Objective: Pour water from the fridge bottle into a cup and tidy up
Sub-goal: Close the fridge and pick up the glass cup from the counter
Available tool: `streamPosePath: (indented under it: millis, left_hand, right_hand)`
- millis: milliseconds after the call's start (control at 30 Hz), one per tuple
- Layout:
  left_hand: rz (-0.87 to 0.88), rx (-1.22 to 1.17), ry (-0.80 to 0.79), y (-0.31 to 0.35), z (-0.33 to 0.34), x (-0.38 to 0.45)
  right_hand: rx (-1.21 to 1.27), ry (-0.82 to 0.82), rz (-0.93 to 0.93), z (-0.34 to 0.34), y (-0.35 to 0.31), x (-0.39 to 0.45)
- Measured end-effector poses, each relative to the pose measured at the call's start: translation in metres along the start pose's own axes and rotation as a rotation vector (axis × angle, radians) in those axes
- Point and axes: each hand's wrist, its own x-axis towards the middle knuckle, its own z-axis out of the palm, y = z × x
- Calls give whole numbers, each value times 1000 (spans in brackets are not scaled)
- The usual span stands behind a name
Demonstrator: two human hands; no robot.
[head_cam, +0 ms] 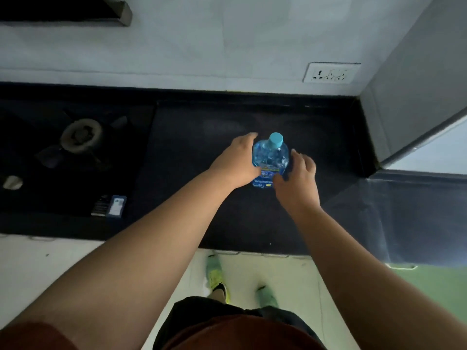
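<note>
A clear blue water bottle (271, 157) with a light blue cap and a blue label stands upright on the black countertop (227, 218). My left hand (236, 162) wraps around the bottle's left side. My right hand (297, 179) presses against its right side, fingers curled on the lower body. The cap is on. No cup is in view.
A gas stove with a burner (80, 135) and a knob (12, 182) lies at the left. A small box (110, 205) sits by the stove's front. A wall socket (329, 73) is on the back wall. A grey appliance side (414, 97) rises at the right.
</note>
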Motion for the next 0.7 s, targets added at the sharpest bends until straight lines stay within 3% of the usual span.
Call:
streamPosePath:
  millis: [67,233,400,600,700]
  left_hand:
    - [-52,-53,87,0,-8,-24]
    - [-195,-198,302,0,-31,-96]
    - [-310,-115,433,-26,-54,-197]
    - [-577,-55,638,-67,-67,-354]
    - [-722,-29,727,-88,-67,-435]
  right_hand:
    - [26,22,-141,-7,-8,-14]
    - [16,-194,-355,-29,-45,-33]
    - [-118,-391,-590,-29,-97,-59]
    - [-280,-730,-841,11,-163,-132]
    - [-357,-816,-1014,39,-200,-181]
